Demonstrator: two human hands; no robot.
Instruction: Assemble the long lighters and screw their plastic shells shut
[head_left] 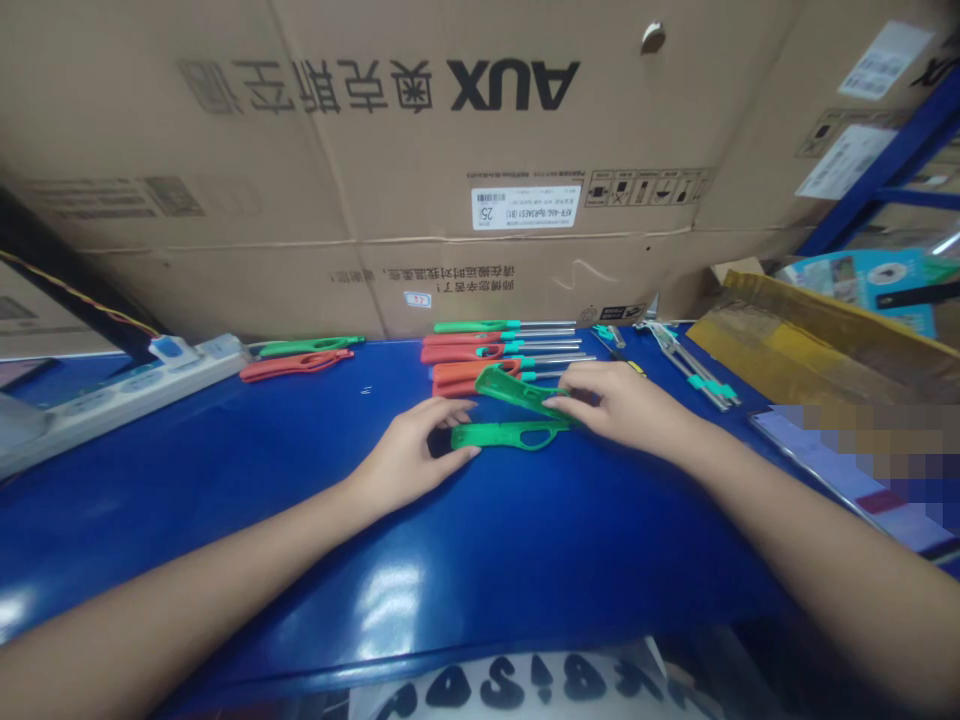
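Observation:
My right hand [619, 400] pinches the right end of a green lighter handle shell [514, 388], which tilts with its left end higher. Below it a second green handle shell [502, 435], with an oval trigger opening, lies nearly flat at the blue table. My left hand [409, 445] is around the left end of this lower shell. Its thumb touches or almost touches the lower edge; the fingertips stay apart above. Just behind the hands, several long lighters [465, 353] with red or green handles and metal tubes lie in a row.
On the left are loose green [311, 346] and red handle pieces [296, 366] beside a white power strip [127, 395]. Metal tubes with teal parts [697, 370] lie right, near a yellow-taped carton [810, 340] and a tablet-like device [840, 480]. A large cardboard box [375, 200] walls the back.

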